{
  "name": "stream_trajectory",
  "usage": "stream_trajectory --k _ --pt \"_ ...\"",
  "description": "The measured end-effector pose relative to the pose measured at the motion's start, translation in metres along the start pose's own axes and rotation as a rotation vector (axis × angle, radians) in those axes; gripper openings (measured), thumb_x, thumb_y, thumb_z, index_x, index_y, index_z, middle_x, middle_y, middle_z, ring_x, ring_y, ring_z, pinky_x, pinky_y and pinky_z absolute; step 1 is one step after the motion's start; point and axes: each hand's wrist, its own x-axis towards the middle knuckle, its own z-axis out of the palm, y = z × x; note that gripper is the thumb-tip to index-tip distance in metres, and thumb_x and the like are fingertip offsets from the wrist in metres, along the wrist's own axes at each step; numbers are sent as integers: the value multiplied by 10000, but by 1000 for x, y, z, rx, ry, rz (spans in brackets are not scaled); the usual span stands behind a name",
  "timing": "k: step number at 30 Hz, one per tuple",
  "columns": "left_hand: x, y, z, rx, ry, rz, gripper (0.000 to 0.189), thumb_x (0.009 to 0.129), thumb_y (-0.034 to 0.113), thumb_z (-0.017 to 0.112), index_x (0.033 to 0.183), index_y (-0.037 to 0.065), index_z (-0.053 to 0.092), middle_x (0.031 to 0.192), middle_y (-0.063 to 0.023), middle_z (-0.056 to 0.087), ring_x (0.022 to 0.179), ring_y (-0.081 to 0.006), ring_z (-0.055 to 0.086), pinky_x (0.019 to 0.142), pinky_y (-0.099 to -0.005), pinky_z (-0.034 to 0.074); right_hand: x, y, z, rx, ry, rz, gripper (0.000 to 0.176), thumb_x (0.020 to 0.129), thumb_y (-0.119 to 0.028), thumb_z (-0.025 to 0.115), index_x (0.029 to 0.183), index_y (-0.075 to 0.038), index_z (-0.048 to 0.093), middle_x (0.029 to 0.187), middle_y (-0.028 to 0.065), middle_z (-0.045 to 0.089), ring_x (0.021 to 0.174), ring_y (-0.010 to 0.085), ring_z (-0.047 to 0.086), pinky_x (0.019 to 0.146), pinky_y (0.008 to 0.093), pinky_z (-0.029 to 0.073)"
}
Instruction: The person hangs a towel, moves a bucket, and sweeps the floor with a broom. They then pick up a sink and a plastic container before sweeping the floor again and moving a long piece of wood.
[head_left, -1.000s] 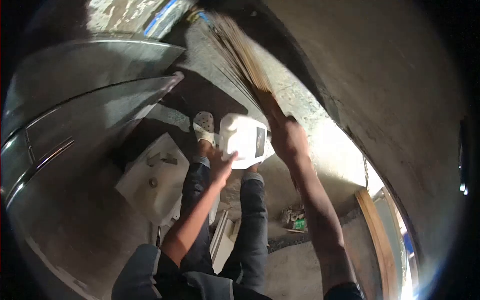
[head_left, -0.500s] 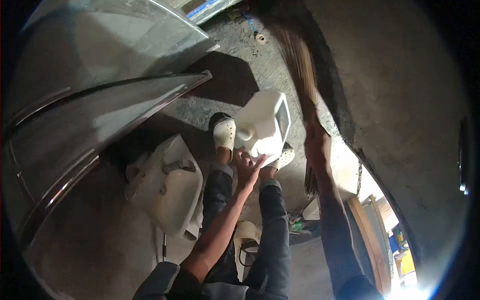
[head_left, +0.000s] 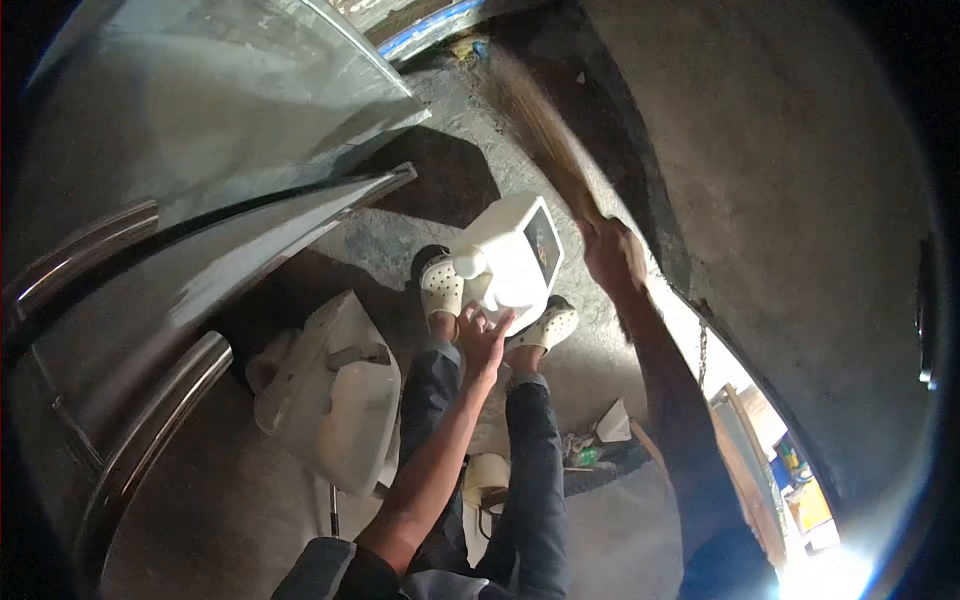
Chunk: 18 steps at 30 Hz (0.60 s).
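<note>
A broom of thin bristles [head_left: 540,125] is gripped in my right hand [head_left: 613,255], its blurred head reaching over the concrete floor toward the upper middle. My left hand [head_left: 483,335] is at the near edge of a white plastic container [head_left: 510,255], fingers bent against it; their hold on it is partly hidden. The container hangs or stands tilted above the floor between my two cream perforated clogs. A dark panel shows on its right side.
To the left lies a white ceramic basin [head_left: 345,400], beside metal tubes [head_left: 165,420] and glass-like panels [head_left: 230,90]. Wooden boards [head_left: 745,480] lean at the lower right near the wall [head_left: 800,180]. Debris [head_left: 585,452] lies behind my legs.
My right hand and the broom have swung left, the bristles now farther left. The container and my left hand have shifted slightly left, and the view has shifted somewhat.
</note>
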Motion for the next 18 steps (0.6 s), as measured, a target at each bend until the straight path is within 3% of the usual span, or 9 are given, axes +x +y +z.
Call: stream_trajectory --k 3,6,7,8,11,13,15,16,18 --pt "2 8 -3 91 -86 -23 722 739 390 744 1247 1 409 1165 -129 403 1010 -201 478 816 -341 434 62 -11 16 -506 -180 -321 459 933 -239 437 1379 -309 357 883 181 644 742 359 640 667 463 524" --pt "-1 15 -1 -11 -79 -125 655 739 362 748 1184 -4 436 1120 -115 427 990 -196 478 816 -337 433 81 2 14 -142 12 -20 428 920 -281 454 1343 -328 410 879 192 645 765 319 654 652 444 522" --pt "0 9 4 -178 6 -117 556 697 299 794 1012 -27 472 837 -44 466 751 -133 457 650 -306 438 64 -11 4 -33 67 -17 415 912 -328 477 1326 -317 444 797 195 637 706 302 653 610 420 508" --pt "-1 5 1 -171 -1 -127 556 697 299 794 1012 -27 472 837 -44 466 751 -133 457 650 -306 438 46 -28 -10 -15 0 53 408 906 -345 504 1310 -309 470 761 194 632 670 318 645 589 420 489" --pt "1 2 4 -188 -8 -68 607 700 306 791 1059 -41 445 825 -49 468 722 -125 457 633 -298 438 18 -33 -2 52 76 -43 394 886 -316 542 1278 -288 510 764 230 621 700 307 655 621 437 492" --pt "4 -6 4 -143 -60 -104 589 731 294 762 1113 3 420 977 -76 483 870 -150 479 739 -306 427 52 -30 15 18 -63 -54 357 880 -293 543 1236 -271 544 769 233 624 720 313 657 648 445 500" --pt "5 -9 2 -117 -86 -117 582 747 287 748 1141 26 408 1054 -89 491 944 -162 491 792 -310 422 91 -42 16 -471 -318 -136 269 864 -240 535 1114 -188 619 847 196 653 802 341 654 734 461 518" --pt "7 -6 2 -74 -80 -132 547 752 304 741 1119 27 445 1051 -86 494 949 -171 490 805 -315 419 125 -6 46 -528 -269 -216 276 854 -233 533 1094 -136 629 905 162 665 832 352 647 751 451 521" --pt "0 -7 0 -31 -89 -165 516 756 320 735 1098 28 483 1047 -83 496 954 -180 490 817 -321 416 99 -19 -19 -373 -94 -103 292 848 -170 574 1105 -33 597 939 180 661 838 268 670 743 391 543"
